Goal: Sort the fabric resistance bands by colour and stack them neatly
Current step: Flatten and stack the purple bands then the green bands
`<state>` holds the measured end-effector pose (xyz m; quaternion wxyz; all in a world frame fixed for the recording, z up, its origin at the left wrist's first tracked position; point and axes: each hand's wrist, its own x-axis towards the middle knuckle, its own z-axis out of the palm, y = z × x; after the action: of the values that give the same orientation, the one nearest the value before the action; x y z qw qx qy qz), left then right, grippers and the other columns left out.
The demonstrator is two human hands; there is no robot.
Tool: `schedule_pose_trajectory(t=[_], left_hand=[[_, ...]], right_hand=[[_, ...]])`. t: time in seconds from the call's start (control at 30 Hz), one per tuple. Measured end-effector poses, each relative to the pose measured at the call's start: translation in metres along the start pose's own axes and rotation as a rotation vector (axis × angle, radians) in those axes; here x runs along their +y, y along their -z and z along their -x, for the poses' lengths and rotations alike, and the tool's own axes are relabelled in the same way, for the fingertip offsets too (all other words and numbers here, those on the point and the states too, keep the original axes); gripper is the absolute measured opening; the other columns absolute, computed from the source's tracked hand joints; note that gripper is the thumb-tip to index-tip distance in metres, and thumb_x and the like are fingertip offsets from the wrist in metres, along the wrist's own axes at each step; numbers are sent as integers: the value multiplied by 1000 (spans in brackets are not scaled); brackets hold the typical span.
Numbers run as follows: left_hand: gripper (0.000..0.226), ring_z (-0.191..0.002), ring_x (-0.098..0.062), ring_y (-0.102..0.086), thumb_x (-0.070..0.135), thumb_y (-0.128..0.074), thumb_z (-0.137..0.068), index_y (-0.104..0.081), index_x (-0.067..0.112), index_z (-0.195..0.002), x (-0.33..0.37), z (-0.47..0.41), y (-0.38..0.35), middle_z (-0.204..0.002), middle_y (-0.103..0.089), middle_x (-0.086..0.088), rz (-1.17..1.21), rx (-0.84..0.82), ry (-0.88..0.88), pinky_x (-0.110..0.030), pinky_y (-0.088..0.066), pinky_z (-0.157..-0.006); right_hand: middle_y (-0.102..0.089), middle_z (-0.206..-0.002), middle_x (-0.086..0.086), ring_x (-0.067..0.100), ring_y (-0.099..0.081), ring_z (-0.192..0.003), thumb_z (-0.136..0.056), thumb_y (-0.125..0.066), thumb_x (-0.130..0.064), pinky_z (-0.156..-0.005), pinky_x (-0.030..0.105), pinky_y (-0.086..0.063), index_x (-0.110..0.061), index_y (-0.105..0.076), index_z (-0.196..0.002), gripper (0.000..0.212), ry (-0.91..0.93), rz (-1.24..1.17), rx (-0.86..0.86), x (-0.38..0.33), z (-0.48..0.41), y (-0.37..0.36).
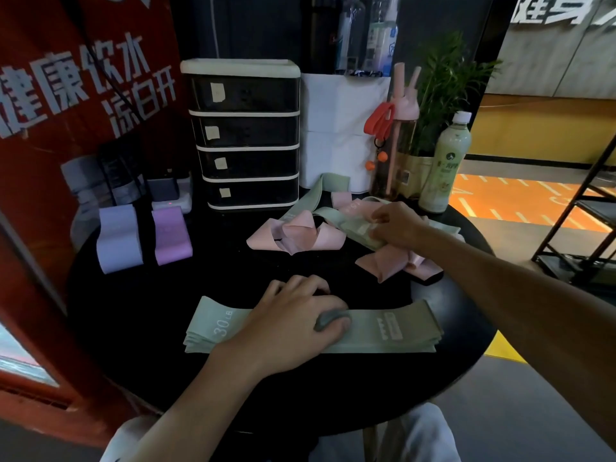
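Head view: a round black table (pixel 133 311) is seen from above, with both forearms reaching over it.
Left hand (pixel 293 321): laid palm-down on the green stack (pixel 383 331), fingers spread past its far edge and the thumb pressed on a small bunched fold; nothing is clasped.
Right hand (pixel 396 225): stretched to the tangle at the far right, well apart from the other hand, fingers curled round the loose green band (pixel 308 200) beside its white label.
Green stack: flat bands are piled lengthwise near the front edge, "30 LB" printed at the left end.
Loose green band: draped from the back of the table through the pink bands (pixel 300 233) to the right hand.
Pink bands: left twisted in two heaps — one mid-table, one under and just in front of the right hand.
Lavender stack (pixel 118 238) and purple stack (pixel 171 236): set side by side at the far left, not touching.
Behind: a black drawer unit (pixel 245 135), a pink-capped bottle (pixel 396 145), a pale green bottle (pixel 445 165) and a plant (pixel 446 88) are lined along the back.
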<state>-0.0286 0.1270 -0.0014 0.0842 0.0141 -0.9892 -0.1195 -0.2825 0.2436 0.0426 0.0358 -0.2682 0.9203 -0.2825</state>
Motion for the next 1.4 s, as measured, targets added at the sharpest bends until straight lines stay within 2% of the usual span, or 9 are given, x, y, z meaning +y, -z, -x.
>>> schedule_pose_trajectory(t=[0.23,0.5,0.6,0.7,0.8,0.9,1.07,1.17,1.4], left_hand=[[40,-129,-3,-33,63,-37,-96,-54,45,-128,1,1,0,-133,-41,21,4,-5,10,-34,-26,-106],[44,-126,-3,-34,66,-37,-95,-57,43,-127,-1,-1,1,-129,-44,21,33,-1,5,-33,-27,-104],[46,-124,-3,-36,67,-38,-94,-57,42,-128,-1,-1,1,-128,-45,21,43,1,2,-33,-28,-103],[47,-124,-3,-36,67,-38,-94,-57,41,-128,-1,-1,2,-128,-46,21,49,3,3,-33,-28,-103],[46,-122,-2,-38,67,-40,-93,-59,41,-125,0,-1,2,-128,-47,21,62,18,4,-32,-28,-102],[38,-119,-2,-44,62,-48,-94,-63,38,-119,0,0,3,-122,-51,21,132,58,0,-32,-31,-101],[21,-106,-6,-56,47,-59,-92,-70,33,-102,3,-2,16,-109,-59,16,278,134,11,-40,-47,-95],[18,-103,-5,-59,42,-60,-93,-70,31,-103,8,-6,34,-107,-63,17,248,241,9,-37,-48,-93],[37,-107,-12,-59,28,-67,-92,-60,14,-126,28,-41,104,-118,-62,4,640,568,95,-27,-49,-92]], right_hand=[[-66,-86,2,17,-59,-80,-84,-64,-11,-68,28,-48,-19,-71,-81,11,87,-75,-31,-6,13,9],[-63,-86,8,21,-59,-83,-80,-73,-3,-75,31,-49,-18,-62,-81,19,116,-177,-76,-11,21,22],[-59,-82,-1,20,-57,-83,-82,-73,-16,-71,32,-49,-23,-59,-88,16,180,7,-145,-14,25,19],[-52,-71,-7,15,-52,-75,-86,-67,-24,-59,24,-33,-22,-66,-87,2,237,230,-139,-20,33,17],[-43,-62,-6,12,-42,-61,-86,-66,-16,-49,17,-28,-13,-59,-70,17,278,102,-72,-22,34,17],[-37,-60,-1,11,-35,-57,-84,-67,-8,-57,28,-30,-9,-47,-63,29,282,-104,-34,-28,33,26],[-39,-64,3,10,-33,-58,-82,-70,-4,-55,25,-30,2,-48,-67,27,378,-217,122,-54,41,52],[-59,-76,10,10,-48,-62,-83,-70,-5,-54,17,-41,0,-58,-93,17,378,-351,192,-72,48,67],[-72,-96,11,27,-68,-89,-85,-71,-10,-83,42,-58,-11,-53,-127,46,468,-498,202,-116,74,90]])
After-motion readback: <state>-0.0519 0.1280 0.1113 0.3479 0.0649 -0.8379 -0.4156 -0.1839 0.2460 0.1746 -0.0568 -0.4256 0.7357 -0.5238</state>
